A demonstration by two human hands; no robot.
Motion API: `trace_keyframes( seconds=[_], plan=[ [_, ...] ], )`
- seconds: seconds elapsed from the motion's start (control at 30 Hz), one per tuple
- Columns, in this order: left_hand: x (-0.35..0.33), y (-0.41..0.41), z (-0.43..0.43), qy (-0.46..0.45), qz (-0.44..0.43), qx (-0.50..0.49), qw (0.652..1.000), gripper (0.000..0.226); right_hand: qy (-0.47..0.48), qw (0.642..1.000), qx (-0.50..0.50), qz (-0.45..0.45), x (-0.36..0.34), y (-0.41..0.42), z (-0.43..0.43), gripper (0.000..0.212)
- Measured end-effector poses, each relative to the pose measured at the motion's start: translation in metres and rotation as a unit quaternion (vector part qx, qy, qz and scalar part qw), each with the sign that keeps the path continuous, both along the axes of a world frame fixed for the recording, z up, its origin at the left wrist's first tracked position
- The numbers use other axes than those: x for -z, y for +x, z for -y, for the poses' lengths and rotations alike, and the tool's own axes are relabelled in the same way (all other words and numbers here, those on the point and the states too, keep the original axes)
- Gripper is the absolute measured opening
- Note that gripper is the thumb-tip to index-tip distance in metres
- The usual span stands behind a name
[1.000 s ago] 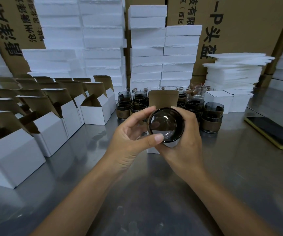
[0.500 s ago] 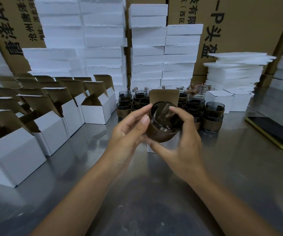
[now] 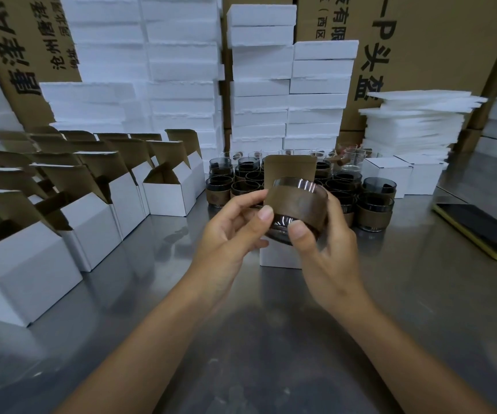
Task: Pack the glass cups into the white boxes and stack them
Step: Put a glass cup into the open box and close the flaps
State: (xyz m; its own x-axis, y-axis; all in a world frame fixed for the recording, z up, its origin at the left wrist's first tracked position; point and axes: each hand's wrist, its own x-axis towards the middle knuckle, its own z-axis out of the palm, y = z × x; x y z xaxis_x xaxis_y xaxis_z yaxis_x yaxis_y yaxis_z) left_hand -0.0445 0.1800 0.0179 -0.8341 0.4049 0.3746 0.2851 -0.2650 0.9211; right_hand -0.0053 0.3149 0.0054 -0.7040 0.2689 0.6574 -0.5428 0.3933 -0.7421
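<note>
Both hands hold a smoked glass cup with a brown sleeve (image 3: 293, 204) upright above the steel table. My left hand (image 3: 232, 234) pinches its left side with thumb and fingers. My right hand (image 3: 328, 249) curls round its right side, thumb on the glass base. Directly behind and under the cup stands an open white box (image 3: 280, 255) with its brown flap (image 3: 289, 167) raised. Several more sleeved cups (image 3: 372, 207) are clustered behind it. Rows of open white boxes (image 3: 91, 222) fill the left side.
Two closed white boxes (image 3: 402, 174) sit at the back right, foam sheets (image 3: 414, 121) piled behind them. Stacks of white foam blocks (image 3: 289, 85) and brown cartons line the rear. A phone in a yellow case (image 3: 486, 231) lies at the right.
The cup has turned from mouth-toward-me to upright, sleeve side showing. My left thumb shifted from across the rim to the cup's left side; my right thumb came round to the base.
</note>
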Motion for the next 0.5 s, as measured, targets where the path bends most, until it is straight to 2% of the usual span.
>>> trace_keyframes(
  seconds=[0.2,0.33,0.5],
  plan=[
    [0.0016,0.0025,-0.0044,-0.016,0.002,-0.001,1.000,0.065,-0.046,0.996,-0.072,-0.007,-0.0065,0.0020,0.0004,0.068],
    [0.0029,0.0045,-0.0072,-0.007,0.006,-0.010,1.000,0.061,-0.055,0.996,-0.076,-0.012,-0.0092,0.0035,0.0008,0.064],
    [0.0023,0.0047,-0.0079,-0.009,-0.004,-0.012,1.000,0.054,-0.051,0.997,-0.052,-0.013,-0.0086,0.0025,0.0010,0.070]
  ],
)
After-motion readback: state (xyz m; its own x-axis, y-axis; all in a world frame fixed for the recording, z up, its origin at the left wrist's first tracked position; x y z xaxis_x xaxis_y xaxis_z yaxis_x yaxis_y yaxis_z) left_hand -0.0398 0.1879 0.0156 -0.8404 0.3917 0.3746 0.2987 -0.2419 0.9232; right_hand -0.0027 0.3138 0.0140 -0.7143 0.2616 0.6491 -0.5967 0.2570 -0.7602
